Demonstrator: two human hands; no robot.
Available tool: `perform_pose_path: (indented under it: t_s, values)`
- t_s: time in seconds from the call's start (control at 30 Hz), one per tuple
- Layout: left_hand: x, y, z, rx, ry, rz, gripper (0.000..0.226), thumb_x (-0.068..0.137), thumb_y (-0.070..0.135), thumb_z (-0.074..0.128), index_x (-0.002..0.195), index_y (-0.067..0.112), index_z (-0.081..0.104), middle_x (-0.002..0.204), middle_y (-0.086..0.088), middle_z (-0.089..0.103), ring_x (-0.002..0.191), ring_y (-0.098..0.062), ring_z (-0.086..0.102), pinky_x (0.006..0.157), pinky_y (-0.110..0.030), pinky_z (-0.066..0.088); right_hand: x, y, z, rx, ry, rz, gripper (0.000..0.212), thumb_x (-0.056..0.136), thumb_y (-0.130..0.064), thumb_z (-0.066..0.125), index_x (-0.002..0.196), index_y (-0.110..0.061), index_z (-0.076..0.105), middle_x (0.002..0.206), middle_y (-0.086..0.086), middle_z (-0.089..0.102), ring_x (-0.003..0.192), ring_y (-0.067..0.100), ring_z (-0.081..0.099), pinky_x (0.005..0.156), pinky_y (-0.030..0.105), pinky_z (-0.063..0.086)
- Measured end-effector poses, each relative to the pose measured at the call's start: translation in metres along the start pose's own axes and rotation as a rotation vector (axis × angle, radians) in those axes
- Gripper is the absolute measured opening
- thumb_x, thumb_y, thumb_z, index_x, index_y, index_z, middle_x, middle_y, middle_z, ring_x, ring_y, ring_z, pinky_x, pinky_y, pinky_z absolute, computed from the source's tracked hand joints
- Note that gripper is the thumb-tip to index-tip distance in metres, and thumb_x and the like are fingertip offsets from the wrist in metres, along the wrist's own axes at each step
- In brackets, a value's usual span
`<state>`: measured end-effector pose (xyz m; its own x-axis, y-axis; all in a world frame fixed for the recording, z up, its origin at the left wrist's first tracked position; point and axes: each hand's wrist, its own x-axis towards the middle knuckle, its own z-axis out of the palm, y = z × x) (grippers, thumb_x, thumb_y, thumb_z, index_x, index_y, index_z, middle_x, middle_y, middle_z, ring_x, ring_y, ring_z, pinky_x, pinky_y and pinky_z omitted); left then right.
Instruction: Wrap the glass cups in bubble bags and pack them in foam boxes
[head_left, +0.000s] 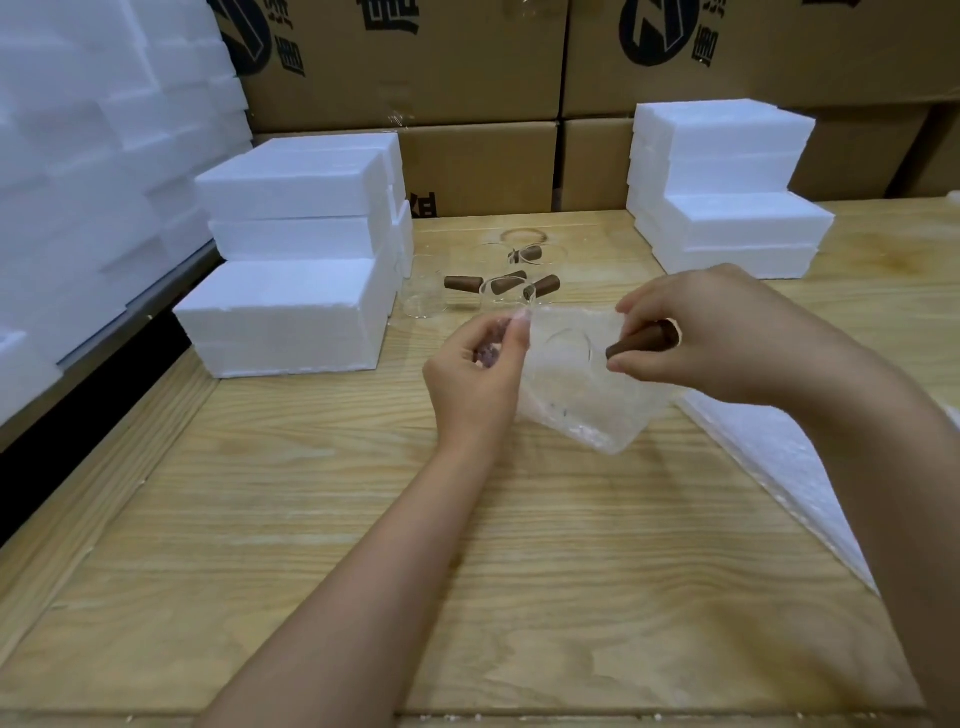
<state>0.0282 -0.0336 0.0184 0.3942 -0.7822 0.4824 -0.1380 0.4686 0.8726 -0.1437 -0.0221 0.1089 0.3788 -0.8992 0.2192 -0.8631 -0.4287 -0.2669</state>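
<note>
The left hand (478, 374) pinches the bubble bag (587, 410) mouth open above the table (363, 519), the right hand (706, 332) grips the half-inserted glass cup (571, 347) by its brown handle (641, 341); keep the mouth wide and slide in squarely

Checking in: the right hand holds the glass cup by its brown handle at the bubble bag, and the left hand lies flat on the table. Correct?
Not quite. The head view shows the left hand is not flat on the table: it is raised and pinches the top edge of the bubble bag. The rest stands: the right hand holds the glass cup by its brown handle at the bag.
</note>
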Motion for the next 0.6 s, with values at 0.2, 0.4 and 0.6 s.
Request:
perform_pose_path:
  t_s: [0.2,0.4,0.6]
  values:
    - [-0.01,0.013,0.008,-0.128,-0.167,0.076,0.014,0.084,0.014,0.071,0.087,0.028,0.071,0.077,0.012,0.068,0.07,-0.008,0.057,0.061,-0.018,0.045,0.007,-0.001,0.031,-0.096,0.093,-0.133,0.018,0.085,-0.033,0.065,0.084,-0.016,0.069,0.1,-0.002,0.061,0.096,0.018,0.056,0.08,0.036,0.045]
    - [-0.002,0.004,-0.006,-0.159,-0.037,0.107,0.033,0.084,0.032,0.053,0.117,0.024,0.057,0.115,-0.001,0.059,0.099,-0.001,0.054,0.081,-0.015,0.043,0.002,0.019,0.037,0.447,0.187,0.016,0.009,0.08,-0.022,0.069,0.079,-0.013,0.071,0.078,0.005,0.063,0.065,0.0,0.053,0.066,0.011,0.04]
    - [0.015,-0.005,-0.019,-0.482,-0.295,-0.425,0.082,0.069,0.047,0.073,0.138,0.012,0.046,0.139,-0.009,0.053,0.129,-0.021,0.049,0.109,-0.035,0.035,-0.004,0.036,0.035,1.234,0.038,-0.043,0.024,0.069,-0.008,0.058,0.077,-0.02,0.078,0.077,-0.004,0.073,0.075,0.01,0.069,0.068,0.02,0.054]
